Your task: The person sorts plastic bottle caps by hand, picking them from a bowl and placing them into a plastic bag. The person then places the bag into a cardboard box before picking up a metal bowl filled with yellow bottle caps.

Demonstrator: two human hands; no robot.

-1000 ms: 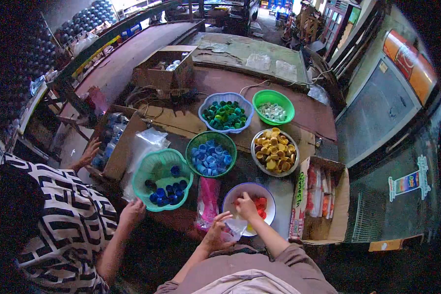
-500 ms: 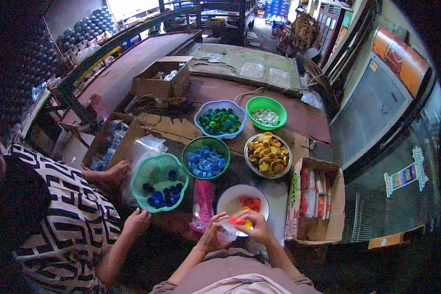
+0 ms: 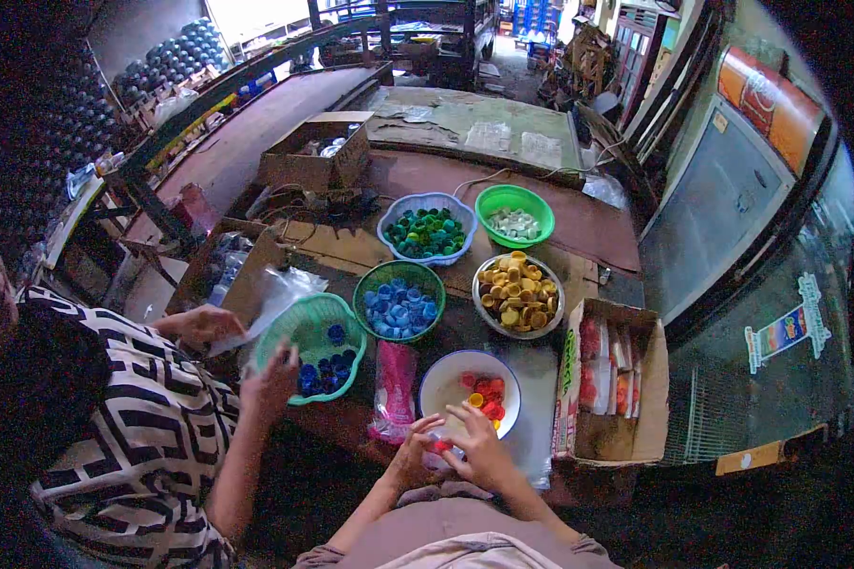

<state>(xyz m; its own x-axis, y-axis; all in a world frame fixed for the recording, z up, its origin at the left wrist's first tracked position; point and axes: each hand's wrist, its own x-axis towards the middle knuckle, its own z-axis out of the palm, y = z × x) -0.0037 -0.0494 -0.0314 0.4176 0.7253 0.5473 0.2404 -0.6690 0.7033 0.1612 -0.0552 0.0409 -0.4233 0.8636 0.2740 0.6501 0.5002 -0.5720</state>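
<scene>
Close to my body, my left hand [image 3: 412, 457] is closed on a small clear plastic bag [image 3: 434, 461]. Something red, which looks like bottle caps, shows at the bag's mouth. My right hand [image 3: 484, 453] is at the other side of the bag, fingers stretched out and apart, with the thumb close to the bag. Just beyond both hands sits a white bowl [image 3: 438, 384] with a blue rim. It contains red bottle caps [image 3: 490, 389] and a few yellow-orange ones. Left of the bowl lies a pink plastic pack [image 3: 395, 384].
Around are a green basket of dark blue caps [image 3: 295, 319], light blue caps [image 3: 400, 308], green caps [image 3: 429, 233], white caps [image 3: 513, 224] and yellow caps [image 3: 517, 292]. A cardboard box of packs [image 3: 647, 431] stands right. A co-worker in a patterned top [image 3: 152, 417] sits left.
My right hand has let go of the red and yellow caps, its fingers now spread by the bag. The co-worker's hands have lifted; one now reaches over the green basket's edge.
</scene>
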